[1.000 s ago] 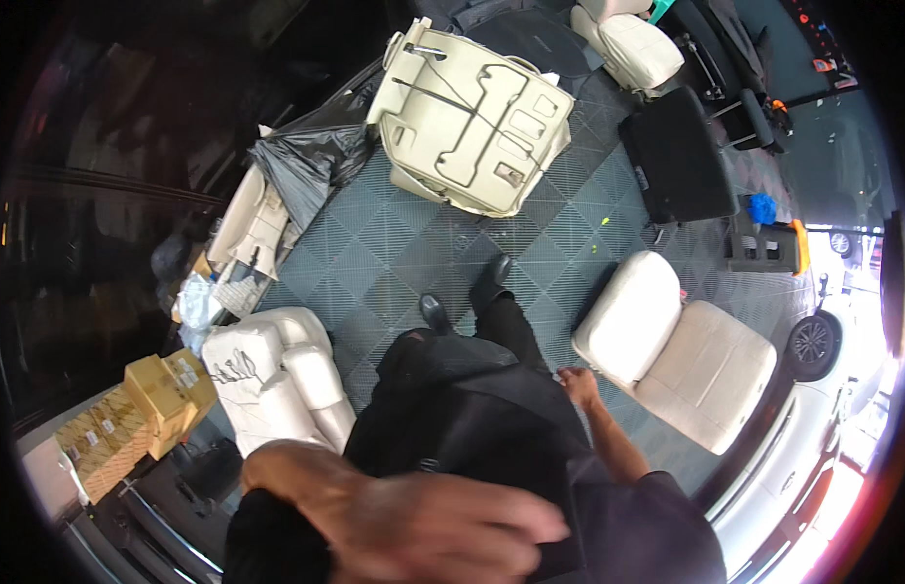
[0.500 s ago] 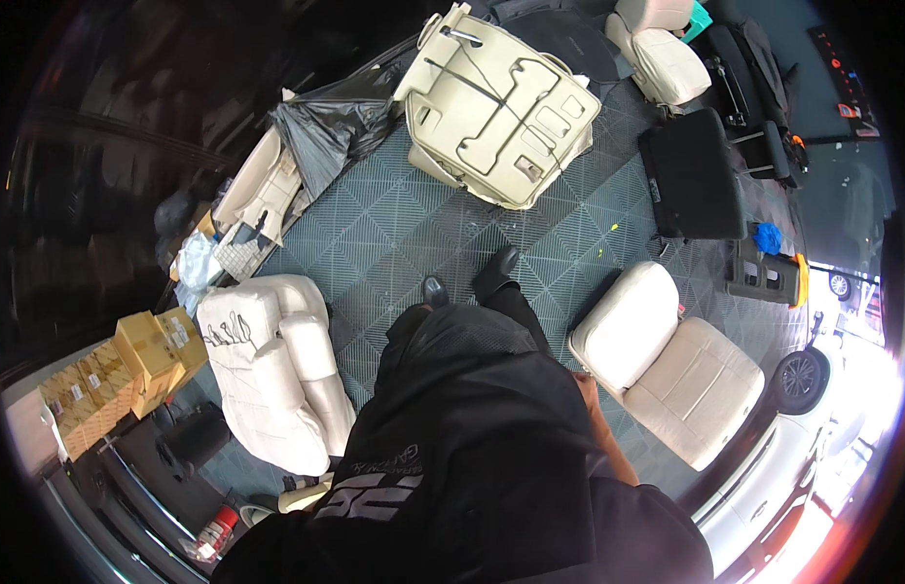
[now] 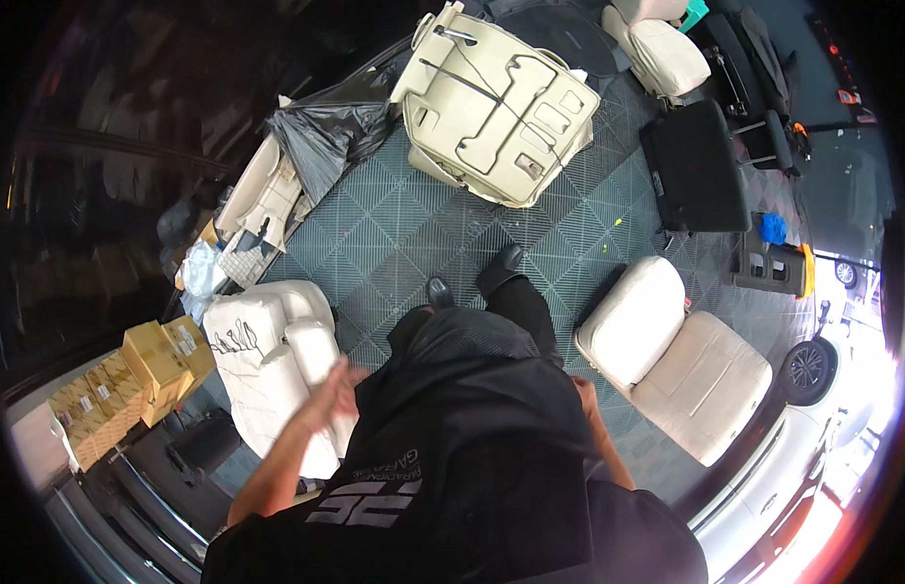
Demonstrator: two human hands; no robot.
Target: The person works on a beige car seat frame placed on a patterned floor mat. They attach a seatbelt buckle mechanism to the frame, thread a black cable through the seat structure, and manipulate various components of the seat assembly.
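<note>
The white seat [image 3: 265,394] is at the left of the frame; the left hand [image 3: 328,399] overlaps its right side, though contact cannot be told. That hand is blurred, its fingers released and loosely extended. Right of centre, the right hand [image 3: 586,394] appears just beside the cream seat [image 3: 701,375]; whether its fingers are clenched or grasping something, I cannot tell. Farther out, a beige panel [image 3: 496,102] sits at top centre on the tiled floor [image 3: 375,229], cardboard boxes [image 3: 159,365] at lower left, a white car [image 3: 774,477] at lower right.
</note>
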